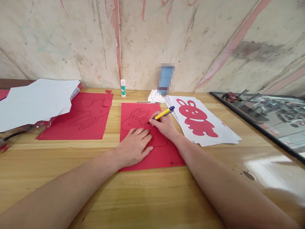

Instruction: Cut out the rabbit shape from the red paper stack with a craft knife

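Observation:
A red sheet (152,159) with a rabbit outline drawn in dark lines lies on the wooden table in front of me. My left hand (135,145) rests flat on this sheet, fingers a little apart, over the lower part of the drawing. My right hand (165,124) is closed around a yellow and blue pen (163,114), whose dark tip is at the paper beside the rabbit's head. Part of the outline is hidden under both hands.
A second red sheet (95,127) with a rabbit outline and white papers (38,101) lie left. Behind stand a glue stick (123,88) and a blurred blue object (166,78). To the right are a red rabbit cutout (199,119) on white sheets and a black-framed pane (262,127).

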{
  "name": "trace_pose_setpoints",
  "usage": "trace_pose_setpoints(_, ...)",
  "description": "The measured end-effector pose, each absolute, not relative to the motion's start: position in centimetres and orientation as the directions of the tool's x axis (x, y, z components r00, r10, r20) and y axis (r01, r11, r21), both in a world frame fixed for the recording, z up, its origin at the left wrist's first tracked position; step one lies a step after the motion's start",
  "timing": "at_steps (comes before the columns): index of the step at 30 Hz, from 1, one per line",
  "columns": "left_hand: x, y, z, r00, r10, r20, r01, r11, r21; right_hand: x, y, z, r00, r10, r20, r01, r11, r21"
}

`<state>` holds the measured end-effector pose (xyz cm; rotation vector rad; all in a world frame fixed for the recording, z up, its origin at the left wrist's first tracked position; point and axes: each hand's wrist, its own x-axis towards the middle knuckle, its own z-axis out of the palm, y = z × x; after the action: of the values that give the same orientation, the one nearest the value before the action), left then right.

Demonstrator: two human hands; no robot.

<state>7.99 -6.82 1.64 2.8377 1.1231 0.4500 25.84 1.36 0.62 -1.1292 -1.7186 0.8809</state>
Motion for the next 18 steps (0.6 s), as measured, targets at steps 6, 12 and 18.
trace_pose_setpoints(6,8.0,-6.86,1.66,0.695,0.674,0.25,0.657,-0.737,0.16,25.81,1.34,0.62,-0.215,0.93,0.298,0.329,0.356,-0.874)
trace_pose_setpoints(12,7.99,-6.87,1.78,0.694,0.68,0.236,0.661,-0.732,0.163,25.72,1.15,0.96,-0.194,0.932,0.307,0.389,0.36,-0.848)
trace_pose_setpoints(18,8.04,-6.81,1.67,0.691,0.679,0.248,0.661,-0.733,0.163,25.69,1.1,1.05,-0.179,0.936,0.303,0.397,0.35,-0.849)
